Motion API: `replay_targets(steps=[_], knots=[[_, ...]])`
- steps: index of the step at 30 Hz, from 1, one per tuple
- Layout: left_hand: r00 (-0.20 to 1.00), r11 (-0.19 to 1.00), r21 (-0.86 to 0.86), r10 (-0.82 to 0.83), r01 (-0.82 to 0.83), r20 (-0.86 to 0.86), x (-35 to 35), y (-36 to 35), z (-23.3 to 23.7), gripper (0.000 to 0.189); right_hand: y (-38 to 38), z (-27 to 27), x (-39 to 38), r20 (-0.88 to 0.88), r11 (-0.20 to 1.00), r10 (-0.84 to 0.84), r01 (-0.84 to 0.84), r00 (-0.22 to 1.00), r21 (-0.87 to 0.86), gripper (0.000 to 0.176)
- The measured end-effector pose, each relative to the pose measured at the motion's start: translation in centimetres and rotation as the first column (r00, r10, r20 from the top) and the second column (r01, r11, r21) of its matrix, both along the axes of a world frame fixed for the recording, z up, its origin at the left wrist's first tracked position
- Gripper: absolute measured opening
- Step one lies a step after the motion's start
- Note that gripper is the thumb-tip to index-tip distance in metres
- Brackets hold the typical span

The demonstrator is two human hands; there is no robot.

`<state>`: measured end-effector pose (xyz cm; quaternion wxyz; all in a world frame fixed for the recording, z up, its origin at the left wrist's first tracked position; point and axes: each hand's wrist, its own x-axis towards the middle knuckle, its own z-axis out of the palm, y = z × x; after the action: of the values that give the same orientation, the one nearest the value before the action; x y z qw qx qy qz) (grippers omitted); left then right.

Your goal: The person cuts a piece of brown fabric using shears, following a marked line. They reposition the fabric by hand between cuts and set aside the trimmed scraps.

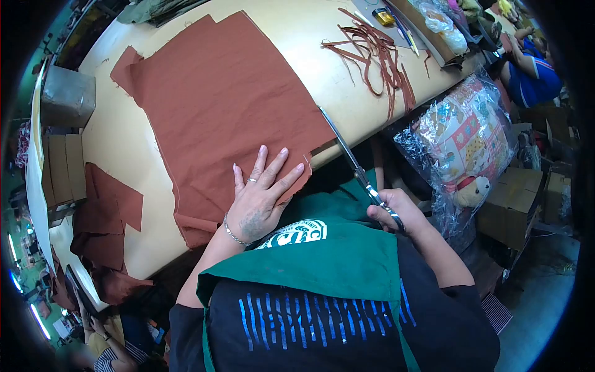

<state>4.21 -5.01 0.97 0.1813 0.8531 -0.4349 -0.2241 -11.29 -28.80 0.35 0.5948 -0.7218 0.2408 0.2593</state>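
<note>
A large piece of rust-brown fabric lies spread on the pale table, its near edge hanging at my apron. My left hand rests flat on the fabric's near part, fingers spread, with a ring on one finger. My right hand grips the handles of long metal scissors. The scissors' tip meets the right edge of the fabric, and the blades look closed or nearly so. Part of the handles is hidden by my fingers.
Thin brown fabric strips lie in a heap at the far right. More brown pieces lie at the left. A plastic-wrapped patterned bundle and a cardboard box stand right of the table. Other people sit at far right and lower left.
</note>
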Motion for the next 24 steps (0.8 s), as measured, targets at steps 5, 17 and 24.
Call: replay_targets(steps=[5,17,24], knots=[[1.000,1.000,0.019,-0.018,0.017,0.019,0.1,0.2,-0.1,0.050,-0.5,0.0,0.8,0.028,0.988,0.020,-0.024,0.999,0.154,0.057],[0.998,1.000,0.011,-0.019,0.019,-0.052,-0.2,0.3,0.4,0.052,-0.2,0.2,1.9,0.018,0.997,0.009,-0.010,1.000,0.072,0.059],[0.999,1.000,0.007,-0.025,0.025,-0.039,-0.2,0.4,0.3,0.053,0.2,-0.4,1.3,-0.008,1.000,-0.021,0.021,1.000,0.011,0.060]])
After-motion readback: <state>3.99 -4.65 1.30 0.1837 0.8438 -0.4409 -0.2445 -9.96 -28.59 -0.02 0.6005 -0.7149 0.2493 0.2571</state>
